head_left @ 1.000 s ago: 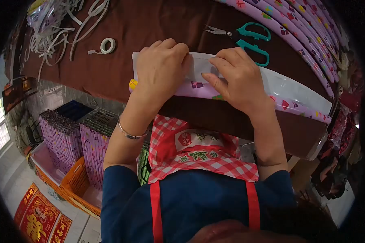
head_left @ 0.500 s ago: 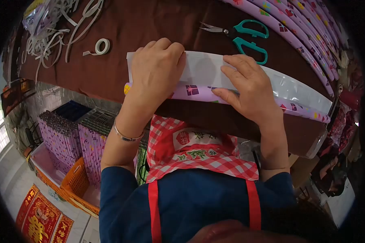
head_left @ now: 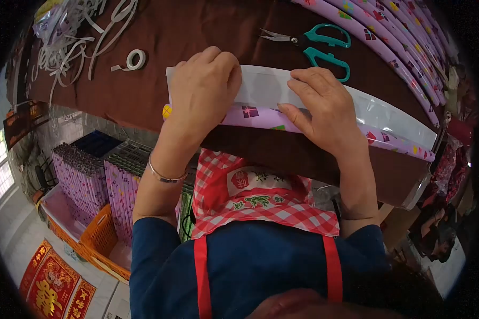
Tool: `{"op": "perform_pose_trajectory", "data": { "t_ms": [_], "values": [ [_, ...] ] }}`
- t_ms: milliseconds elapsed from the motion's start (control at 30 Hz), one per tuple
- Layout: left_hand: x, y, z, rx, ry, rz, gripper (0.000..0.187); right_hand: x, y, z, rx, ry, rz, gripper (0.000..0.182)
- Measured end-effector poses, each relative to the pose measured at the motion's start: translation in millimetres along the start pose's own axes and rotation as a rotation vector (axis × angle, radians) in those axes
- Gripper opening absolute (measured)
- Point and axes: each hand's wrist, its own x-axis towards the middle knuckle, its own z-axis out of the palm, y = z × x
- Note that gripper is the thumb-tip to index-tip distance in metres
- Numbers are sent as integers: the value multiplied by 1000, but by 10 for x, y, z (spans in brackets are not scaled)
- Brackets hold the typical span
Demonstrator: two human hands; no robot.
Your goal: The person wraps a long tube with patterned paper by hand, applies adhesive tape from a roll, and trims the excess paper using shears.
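A long sheet of purple gift-print wrapping paper (head_left: 250, 112) lies along the near table edge, its whitish inner side (head_left: 266, 87) facing up and its printed near edge turned over in a roll. My left hand (head_left: 203, 87) is curled over the sheet's left part; its fingertips are hidden. Farther right, my right hand (head_left: 324, 109) rests on the sheet with fingers laid out and the thumb apart, near the rolled edge. Teal-handled scissors (head_left: 330, 53) lie open just beyond the sheet.
A roll of white tape (head_left: 136, 59) and tangled white strips (head_left: 72, 61) lie at the far left. Several finished-looking purple rolls (head_left: 388, 45) are stacked at the far right. Below left, an orange basket (head_left: 98, 234) stands beside bundles of purple rolls (head_left: 80, 178).
My right thumb has slid up a little from the roll's lower side, and the fingers have shifted slightly left and away from me. My left hand has barely moved.
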Motion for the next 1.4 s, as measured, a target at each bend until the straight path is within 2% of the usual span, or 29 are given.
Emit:
{"op": "perform_pose_trajectory", "data": {
  "t_ms": [33, 133, 200, 267, 300, 333, 400, 433, 500, 600, 733, 800, 1400],
  "values": [
    [-10, -35, -50, -98, -27, -90, 7, -3, 9, 2, 6, 3, 0, 37],
    [-78, -369, -217, -168, 98, -201, 7, -3, 20, 5, 18, 6, -6, 36],
    [-194, -746, -301, -211, 261, -354, 9, 5, 22, 3, 22, 10, -8, 36],
    [-185, -911, -577, -391, 378, -659, 13, 6, 15, -2, 18, -3, 1, 35],
    [-178, -1013, -649, -164, 428, -572, 15, 5, 16, 0, 22, -5, -1, 35],
    [-177, -1033, -614, -163, 431, -575, 15, 9, 23, -2, 23, -1, -5, 35],
    [-126, -944, -494, -54, 507, -324, 14, 18, 23, -1, 23, 4, -7, 34],
    [-96, -722, -439, -160, 458, -243, 7, 16, 21, 5, 21, 18, -5, 34],
    [-114, -528, -353, 14, 195, -46, 8, 21, 21, 8, 17, 30, -3, 34],
    [-131, -332, -248, 10, -20, -79, 10, 23, 22, 3, 13, 27, -10, 33],
    [-122, -350, -230, -23, -43, -132, 12, 37, 23, 0, 2, 22, -19, 32],
    [-96, -317, -275, -22, -131, -121, 14, 32, 23, 2, 1, 22, -19, 33],
    [-135, -372, -130, -40, 18, -117, 8, 38, 13, -1, 18, 19, 0, 32]
  ]
}}
